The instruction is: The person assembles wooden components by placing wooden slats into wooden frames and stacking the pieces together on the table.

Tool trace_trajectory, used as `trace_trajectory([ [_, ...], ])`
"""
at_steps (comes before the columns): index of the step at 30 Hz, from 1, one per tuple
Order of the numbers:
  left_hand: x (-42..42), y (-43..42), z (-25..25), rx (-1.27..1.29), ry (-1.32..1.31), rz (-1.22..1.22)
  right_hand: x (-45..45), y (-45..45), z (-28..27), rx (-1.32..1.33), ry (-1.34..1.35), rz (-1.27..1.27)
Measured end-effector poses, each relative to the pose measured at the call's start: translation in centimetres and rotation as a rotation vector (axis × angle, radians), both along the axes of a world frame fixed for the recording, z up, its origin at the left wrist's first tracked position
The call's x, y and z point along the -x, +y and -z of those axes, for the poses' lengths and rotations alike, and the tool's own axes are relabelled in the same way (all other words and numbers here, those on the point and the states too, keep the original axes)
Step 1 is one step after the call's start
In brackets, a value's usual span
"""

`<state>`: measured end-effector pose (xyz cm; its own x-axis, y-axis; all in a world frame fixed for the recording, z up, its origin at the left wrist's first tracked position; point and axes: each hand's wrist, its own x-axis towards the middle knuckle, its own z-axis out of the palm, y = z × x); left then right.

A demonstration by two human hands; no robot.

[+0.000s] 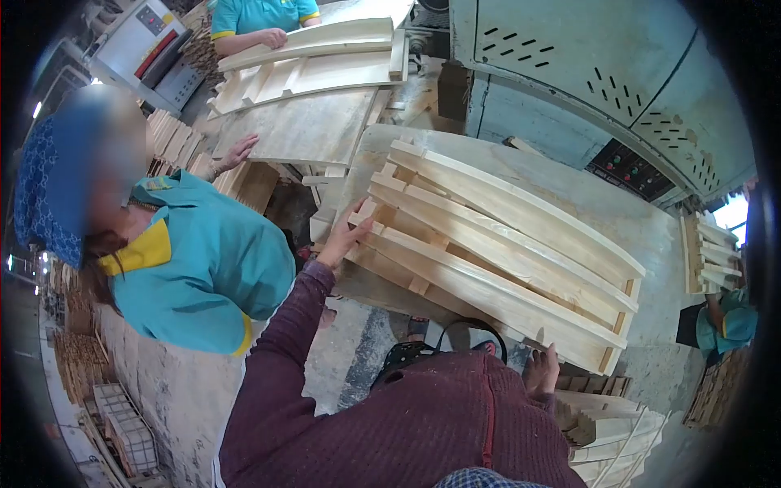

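A pale wooden frame [488, 254] with long curved rails and short cross pieces lies on a broad worktable [651, 236] in front of me. My left hand [346, 237] grips its left end, the fingers over the corner of the nearest rail. Close to the right end, my right hand [542, 370] holds the near edge, with part of its fingers hidden by the wood. Between the rails, long gaps show the cross pieces beneath.
A co-worker in a teal shirt [203, 252] stands at my left, one hand over a second table [301, 130]. Behind, another person [264, 20] handles a similar frame [313, 65]. A large machine [561, 106] borders the far side. Stacked wood [614, 435] sits near my right.
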<state>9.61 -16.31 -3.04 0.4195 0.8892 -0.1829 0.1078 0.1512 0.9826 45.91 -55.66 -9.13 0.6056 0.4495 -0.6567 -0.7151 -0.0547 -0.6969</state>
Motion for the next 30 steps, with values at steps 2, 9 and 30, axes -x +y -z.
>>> trace_trajectory([
  [2,-0.8,-1.0,-1.2,0.032,0.058,0.000,-1.6,-0.3,0.4,-0.038,0.001,-0.037],
  [9,-5.7,-5.4,1.7,-0.031,0.068,-0.094,-10.6,-2.0,-0.5,-0.027,0.013,-0.126],
  [30,-61.4,-13.9,6.3,-0.204,-0.078,-0.045,-66.5,0.3,12.4,0.020,-0.443,-0.035],
])
